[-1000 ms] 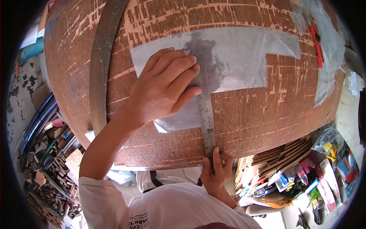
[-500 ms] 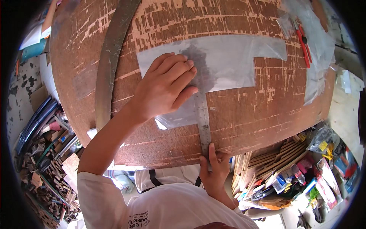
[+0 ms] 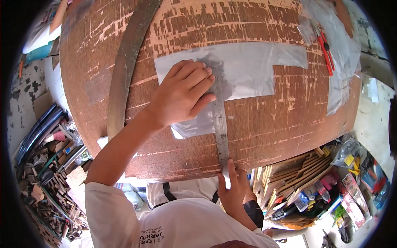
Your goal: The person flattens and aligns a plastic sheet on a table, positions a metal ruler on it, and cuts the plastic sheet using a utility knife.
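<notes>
A long steel ruler (image 3: 221, 138) lies roughly upright in the picture across a thin translucent plastic sheet (image 3: 252, 70) and the bare wood nearer me. My left hand (image 3: 184, 91) rests over the sheet, its fingers curled and together, with their tips at the far part of the ruler; the exact contact is partly hidden. At the table's near edge, my right hand (image 3: 233, 186) has its thumb and fingers around the ruler's near end. Under the ruler's far part, a dark grey patch (image 3: 226, 82) shows on the sheet.
The worn wooden table (image 3: 285, 120) carries a long, dark, flat strip (image 3: 124, 82) at left. Red-handled pliers (image 3: 325, 53) lie beside more crumpled plastic (image 3: 341, 82) at right. Scrap wood (image 3: 45, 182) fills the lower left; wooden strips (image 3: 297, 173) and packages are below right.
My right hand has shifted slightly toward me at the ruler's near end, which now catches bright light. My left hand stays in place over the sheet. The view has shifted a little.
</notes>
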A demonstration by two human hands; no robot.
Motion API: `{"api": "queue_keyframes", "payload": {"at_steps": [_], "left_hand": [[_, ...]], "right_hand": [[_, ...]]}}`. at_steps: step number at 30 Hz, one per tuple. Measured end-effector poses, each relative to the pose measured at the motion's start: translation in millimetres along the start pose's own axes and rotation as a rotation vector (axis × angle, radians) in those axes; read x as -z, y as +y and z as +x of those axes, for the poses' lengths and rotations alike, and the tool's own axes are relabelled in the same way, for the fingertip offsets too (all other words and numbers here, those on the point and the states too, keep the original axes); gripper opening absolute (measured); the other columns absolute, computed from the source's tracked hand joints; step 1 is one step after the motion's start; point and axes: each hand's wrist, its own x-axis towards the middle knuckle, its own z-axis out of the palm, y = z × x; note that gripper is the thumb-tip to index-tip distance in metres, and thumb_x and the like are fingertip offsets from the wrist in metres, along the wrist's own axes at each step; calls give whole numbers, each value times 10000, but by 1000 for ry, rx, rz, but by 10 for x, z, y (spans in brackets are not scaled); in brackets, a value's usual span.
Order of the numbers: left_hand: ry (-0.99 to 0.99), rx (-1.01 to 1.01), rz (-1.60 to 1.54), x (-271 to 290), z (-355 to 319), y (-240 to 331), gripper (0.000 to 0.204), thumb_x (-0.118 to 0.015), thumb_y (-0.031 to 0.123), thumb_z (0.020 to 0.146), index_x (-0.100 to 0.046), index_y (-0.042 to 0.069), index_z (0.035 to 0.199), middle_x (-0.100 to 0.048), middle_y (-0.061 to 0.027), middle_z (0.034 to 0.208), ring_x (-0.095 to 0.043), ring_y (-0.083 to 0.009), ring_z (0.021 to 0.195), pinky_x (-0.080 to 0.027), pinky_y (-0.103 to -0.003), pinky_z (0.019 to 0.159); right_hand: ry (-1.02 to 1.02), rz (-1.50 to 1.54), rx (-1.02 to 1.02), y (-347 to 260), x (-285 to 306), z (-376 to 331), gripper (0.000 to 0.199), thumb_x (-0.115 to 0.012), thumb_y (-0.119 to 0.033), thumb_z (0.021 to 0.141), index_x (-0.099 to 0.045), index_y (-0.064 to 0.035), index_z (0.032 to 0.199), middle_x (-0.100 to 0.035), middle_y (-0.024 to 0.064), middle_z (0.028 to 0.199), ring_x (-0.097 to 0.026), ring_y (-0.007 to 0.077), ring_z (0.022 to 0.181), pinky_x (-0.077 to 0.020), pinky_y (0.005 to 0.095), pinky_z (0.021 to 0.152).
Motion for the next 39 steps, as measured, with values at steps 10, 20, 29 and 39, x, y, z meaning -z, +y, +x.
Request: {"api": "queue_keyframes", "payload": {"at_steps": [10, 20, 29, 39], "left_hand": [[-3, -4, -14, -2, 18, 9, 367, -819, 254, 824, -703, 15, 1078, -660, -96, 1150, -613, -292, 1163, -486, -479, 1051], [-4, -13, 5, 16, 52, 22, 391, -831, 229, 793, -706, -4, 1081, -659, -110, 1125, -625, -316, 1142, -500, -469, 1029], [-17, 13, -13, 13, 33, 21, 428, -881, 212, 768, -734, -6, 1105, -673, -111, 1154, -623, -347, 1176, -497, -487, 1030], [-6, 3, 6, 15, 22, 21, 381, -824, 243, 823, -706, 5, 1096, -662, -106, 1159, -624, -301, 1178, -488, -486, 1064]], "right_hand": [[102, 129, 99, 259, -253, -163, 630, -812, -105, 873, -614, -117, 1470, -575, 142, 952, -550, 281, 833, -485, 385, 652], [307, 123, 115, 310, -485, -194, 493, -825, -119, 851, -729, -61, 1331, -558, 103, 884, -520, 242, 775, -425, 327, 594], [335, 137, 130, 317, -525, -190, 489, -838, -106, 842, -741, -62, 1318, -549, 92, 897, -523, 242, 801, -422, 324, 595], [331, 177, 103, 364, -578, -249, 464, -831, -99, 856, -748, -72, 1312, -537, 96, 926, -500, 241, 801, -411, 317, 603]]}}
